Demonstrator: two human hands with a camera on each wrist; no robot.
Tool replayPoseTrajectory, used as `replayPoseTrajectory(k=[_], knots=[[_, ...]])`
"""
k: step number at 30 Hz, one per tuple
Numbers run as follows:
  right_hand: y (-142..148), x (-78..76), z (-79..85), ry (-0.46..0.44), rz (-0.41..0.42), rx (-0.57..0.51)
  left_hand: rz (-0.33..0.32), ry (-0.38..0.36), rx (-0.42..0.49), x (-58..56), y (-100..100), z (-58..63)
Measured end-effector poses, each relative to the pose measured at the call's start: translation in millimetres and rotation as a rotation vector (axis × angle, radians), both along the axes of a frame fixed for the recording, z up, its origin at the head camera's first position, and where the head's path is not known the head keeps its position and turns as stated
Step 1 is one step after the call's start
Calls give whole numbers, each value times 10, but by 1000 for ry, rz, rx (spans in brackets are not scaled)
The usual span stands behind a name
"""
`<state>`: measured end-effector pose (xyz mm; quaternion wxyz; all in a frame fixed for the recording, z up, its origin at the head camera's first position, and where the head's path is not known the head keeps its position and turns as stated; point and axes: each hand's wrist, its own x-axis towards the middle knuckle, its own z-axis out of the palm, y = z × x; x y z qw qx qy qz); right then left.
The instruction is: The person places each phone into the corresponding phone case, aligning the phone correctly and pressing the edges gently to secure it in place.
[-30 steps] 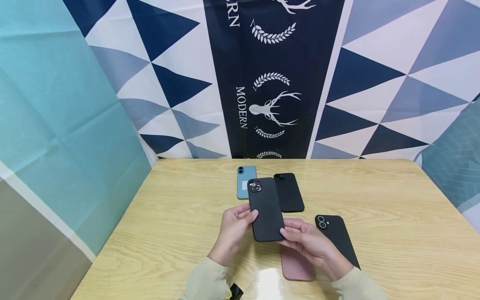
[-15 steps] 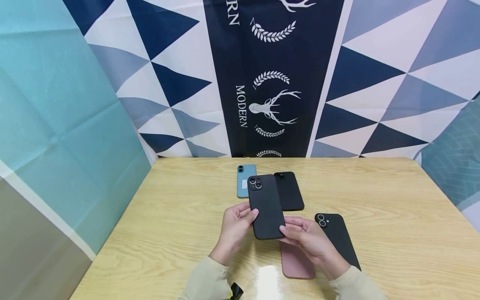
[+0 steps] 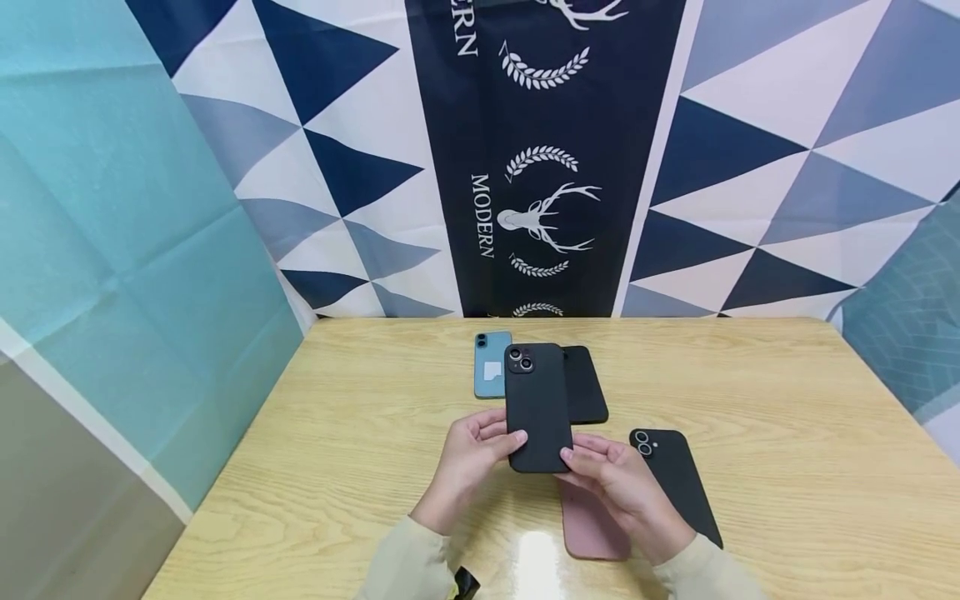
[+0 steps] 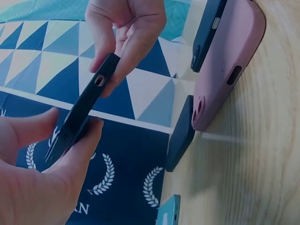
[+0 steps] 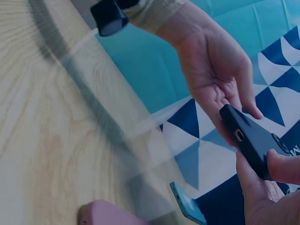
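A phone in a black case (image 3: 538, 408) is held up above the table, its back and two-lens camera facing me in the head view. My left hand (image 3: 468, 454) grips its left edge, thumb across the back. The lower right corner is pinched by my right hand (image 3: 618, 483), with fingers behind it. In the left wrist view the black-cased phone (image 4: 86, 96) appears edge-on, an oblong cutout in its bottom edge. The right wrist view shows that same end of the black-cased phone (image 5: 248, 140) between both hands.
On the wooden table (image 3: 360, 417) lie a blue phone (image 3: 491, 350) and a black phone (image 3: 588, 387) behind the held one. A pink phone (image 3: 596, 529) lies partly under my right hand, and another black phone (image 3: 682, 483) lies to its right. Patterned cloth (image 3: 360, 167) hangs behind.
The held phone has shifted slightly right and up and turned more upright. My left thumb has moved a little right with it, and both hands keep their grip.
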<state>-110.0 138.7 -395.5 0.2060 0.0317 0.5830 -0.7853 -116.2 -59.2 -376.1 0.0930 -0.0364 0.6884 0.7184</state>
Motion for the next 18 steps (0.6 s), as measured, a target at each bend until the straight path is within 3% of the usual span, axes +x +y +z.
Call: replayPoseTrajectory(k=[7, 18], knots=[[-19, -49, 23, 18, -33, -16, -137, 32, 23, 33, -56, -36], [-16, -43, 19, 38, -2, 12, -118, 59, 19, 61, -47, -54]])
